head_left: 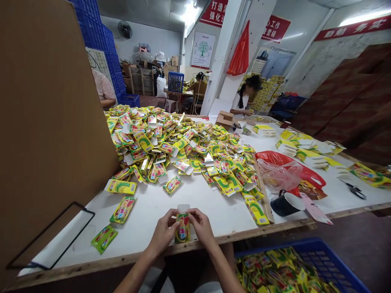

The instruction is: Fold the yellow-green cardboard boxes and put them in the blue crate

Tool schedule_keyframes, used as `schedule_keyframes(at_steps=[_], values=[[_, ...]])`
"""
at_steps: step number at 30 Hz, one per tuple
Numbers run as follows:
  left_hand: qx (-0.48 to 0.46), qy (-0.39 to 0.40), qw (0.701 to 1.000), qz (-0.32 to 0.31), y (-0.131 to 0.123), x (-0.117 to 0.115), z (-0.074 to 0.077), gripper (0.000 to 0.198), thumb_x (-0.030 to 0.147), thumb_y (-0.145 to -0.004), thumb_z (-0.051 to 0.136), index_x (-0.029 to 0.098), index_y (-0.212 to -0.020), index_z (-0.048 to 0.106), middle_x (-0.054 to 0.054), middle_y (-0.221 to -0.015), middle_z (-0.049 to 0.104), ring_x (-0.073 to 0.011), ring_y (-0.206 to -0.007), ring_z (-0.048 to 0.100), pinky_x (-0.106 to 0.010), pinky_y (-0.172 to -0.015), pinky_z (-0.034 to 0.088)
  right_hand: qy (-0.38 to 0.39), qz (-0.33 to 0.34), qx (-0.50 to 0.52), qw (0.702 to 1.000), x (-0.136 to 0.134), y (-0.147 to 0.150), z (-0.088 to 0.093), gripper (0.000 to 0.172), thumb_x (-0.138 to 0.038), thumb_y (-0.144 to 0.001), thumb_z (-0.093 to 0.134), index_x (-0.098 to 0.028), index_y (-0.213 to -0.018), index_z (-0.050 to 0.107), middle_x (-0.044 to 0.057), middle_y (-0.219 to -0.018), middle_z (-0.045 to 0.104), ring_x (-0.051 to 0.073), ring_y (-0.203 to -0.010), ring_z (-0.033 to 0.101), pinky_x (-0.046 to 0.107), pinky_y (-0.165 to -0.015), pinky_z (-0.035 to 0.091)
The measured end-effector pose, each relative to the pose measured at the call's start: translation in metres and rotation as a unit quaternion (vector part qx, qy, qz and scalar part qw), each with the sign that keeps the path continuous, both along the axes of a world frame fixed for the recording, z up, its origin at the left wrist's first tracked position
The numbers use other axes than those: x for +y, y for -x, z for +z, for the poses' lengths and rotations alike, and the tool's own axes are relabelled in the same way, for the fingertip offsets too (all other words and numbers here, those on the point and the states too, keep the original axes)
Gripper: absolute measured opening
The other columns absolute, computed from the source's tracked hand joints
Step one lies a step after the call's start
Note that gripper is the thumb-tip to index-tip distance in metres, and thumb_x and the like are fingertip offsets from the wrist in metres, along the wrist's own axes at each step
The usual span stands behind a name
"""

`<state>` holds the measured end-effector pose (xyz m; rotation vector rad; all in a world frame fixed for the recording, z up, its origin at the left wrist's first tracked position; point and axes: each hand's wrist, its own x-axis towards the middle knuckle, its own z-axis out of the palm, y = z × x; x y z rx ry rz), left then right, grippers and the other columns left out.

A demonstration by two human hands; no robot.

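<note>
Between my two hands, at the front edge of the white table (143,219), stands a small yellow-green printed box (183,228) with its white top flap up. My left hand (165,230) pinches its left side near the top. On the right side, the fingers of my right hand (200,227) close on the same box. To the left lie a green packet (104,239) and a few similar boxes, one a yellow-green box (123,209). Beyond my hands spreads a large heap of such boxes (171,142), many with flaps open.
A tall cardboard sheet (51,122) walls off the left. At right are a dark mug (287,203), a red plastic bag (284,160), scissors (356,190) and a wooden divider strip (263,191). Below right sits a blue crate (324,260) full of packets. Other people sit farther back.
</note>
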<state>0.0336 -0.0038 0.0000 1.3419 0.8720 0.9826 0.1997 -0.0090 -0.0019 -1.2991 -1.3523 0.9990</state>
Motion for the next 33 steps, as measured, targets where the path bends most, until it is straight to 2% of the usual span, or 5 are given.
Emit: schedule_keyframes(at_steps=[5,11,21,28,33], values=[[-0.004,-0.062,0.996,0.067,-0.006,-0.006,-0.005,0.033,0.025,-0.084,0.048,0.022,-0.117,0.048,-0.009,-0.123,0.057,-0.0201,-0.106,0.059,-0.035,-0.092,0.047,-0.036,-0.034,0.025,0.998,0.011,0.005,-0.003,0.016,-0.029,-0.08,0.059,-0.019,-0.092,0.062,0.003,-0.083,0.066,0.018,-0.081,0.061,0.03,-0.076,0.048],[0.065,-0.113,0.988,0.088,-0.002,-0.004,0.006,0.018,0.03,-0.084,0.05,0.019,-0.092,0.062,-0.006,-0.096,0.066,-0.0199,-0.094,0.061,-0.034,-0.086,0.048,-0.069,0.016,-0.056,0.996,-0.001,0.01,0.011,0.013,-0.028,-0.081,0.059,-0.02,-0.086,0.067,0.005,-0.09,0.066,0.019,-0.087,0.06,0.029,-0.076,0.046],[0.073,-0.062,0.986,0.134,-0.007,0.009,0.008,0.021,0.034,-0.082,0.052,0.016,-0.082,0.063,-0.003,-0.075,0.065,-0.0159,-0.07,0.06,-0.027,-0.067,0.048,-0.039,-0.027,-0.08,0.996,0.008,0.018,0.018,0.017,-0.032,-0.081,0.056,-0.017,-0.078,0.065,0.003,-0.073,0.065,0.016,-0.069,0.058,0.026,-0.066,0.046],[0.034,-0.041,0.994,0.091,-0.003,0.001,0.0,0.022,0.034,-0.083,0.053,0.017,-0.089,0.064,-0.005,-0.087,0.067,-0.0191,-0.084,0.062,-0.031,-0.078,0.049,-0.011,0.006,-0.033,0.999,0.001,0.02,0.012,0.017,-0.033,-0.081,0.058,-0.017,-0.08,0.063,0.003,-0.075,0.066,0.018,-0.072,0.06,0.027,-0.067,0.047],[0.108,-0.13,0.984,0.062,-0.001,0.02,0.002,0.023,0.035,-0.087,0.046,0.019,-0.09,0.063,-0.007,-0.096,0.065,-0.0195,-0.092,0.06,-0.032,-0.083,0.047,-0.024,-0.039,-0.063,0.997,-0.017,0.011,0.027,0.018,-0.035,-0.081,0.055,-0.019,-0.08,0.063,0.005,-0.08,0.067,0.02,-0.079,0.062,0.03,-0.073,0.048]])
